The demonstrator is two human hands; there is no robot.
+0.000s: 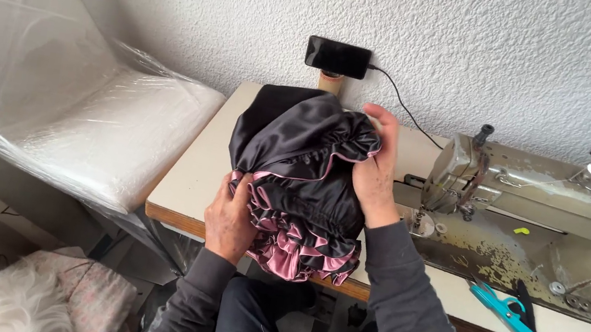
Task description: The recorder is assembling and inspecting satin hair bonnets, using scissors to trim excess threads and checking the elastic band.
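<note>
A pile of black satin pieces with pink ruffled edges (302,175) lies on the left end of the sewing table (189,173). My left hand (229,218) grips the pile's lower left side, at the pink ruffles near the table's front edge. On the upper right of the pile, my right hand (377,166) presses and holds the gathered black fabric. Both forearms are in dark grey sleeves.
An old grey sewing machine (524,200) stands to the right, with turquoise snips (504,308) in front of it. A black phone (338,57) rests against the white wall on a cardboard tube, cable attached. A plastic-wrapped bundle (57,91) lies at the left.
</note>
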